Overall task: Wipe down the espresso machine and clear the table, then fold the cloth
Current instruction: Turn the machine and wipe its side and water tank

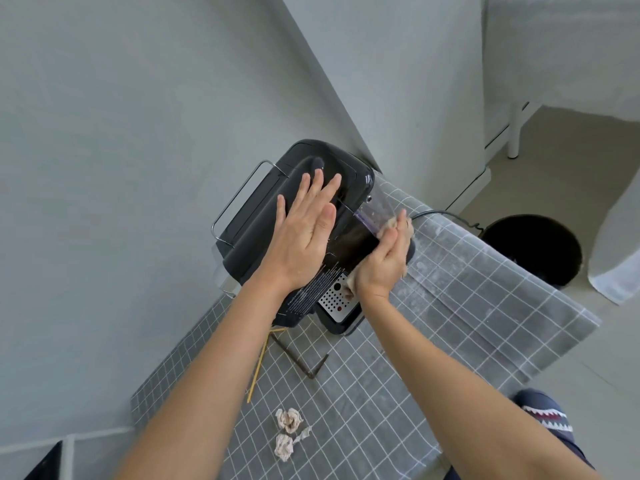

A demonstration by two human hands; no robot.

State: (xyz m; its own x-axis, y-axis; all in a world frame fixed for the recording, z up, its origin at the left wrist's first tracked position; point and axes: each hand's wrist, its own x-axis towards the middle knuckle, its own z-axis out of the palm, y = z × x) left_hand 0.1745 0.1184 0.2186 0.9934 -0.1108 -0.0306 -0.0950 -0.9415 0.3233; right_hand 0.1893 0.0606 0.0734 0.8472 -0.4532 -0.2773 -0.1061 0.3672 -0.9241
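Note:
A black espresso machine (263, 216) stands at the far end of the table, against the wall. My left hand (304, 233) lies flat on its top with the fingers spread. My right hand (384, 261) presses a beige cloth (349, 284) against the machine's right side, by the clear water tank (377, 209). Most of the cloth is hidden under that hand. The perforated metal drip tray (334, 303) shows below the hands.
The table carries a grey checked tablecloth (467, 306). On it lie two crumpled paper balls (287, 433), a yellow stick (258, 365) and a brown bent stick (301, 362). A black bin (540, 251) stands on the floor to the right, beside the power cord (446, 214).

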